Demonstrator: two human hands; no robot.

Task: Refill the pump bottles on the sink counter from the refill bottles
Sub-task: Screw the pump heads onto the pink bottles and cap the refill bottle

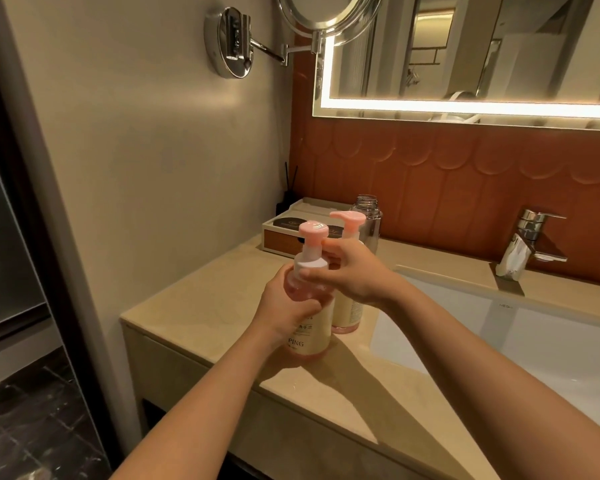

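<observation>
pump bottle in front [309,337], pink-headed with a white collar, a cream label and pink liquid showing at its shoulder, stands roughly upright on the beige sink counter [194,306], near the counter's front left corner and left of the white basin [499,327]. left hand [284,306] wraps round its body, fingers curled about the clear upper part. right hand [354,271] grasps the white collar under the pump head, thumb on the near side, forefinger hooked behind the neck. second pump bottle [345,318], same pink head and cream label, stands just behind and to the right, partly hidden by the right hand. uncapped clear bottle [368,209] stands farther back by the red-brown tiles. to its left sits a cream tray box [291,230] with dark round items, and a reed diffuser [289,192] in the corner. chrome faucet [530,240] rises behind the basin. lit mirror [465,64] hangs above, with a round swing-arm mirror [326,8] beside it.
</observation>
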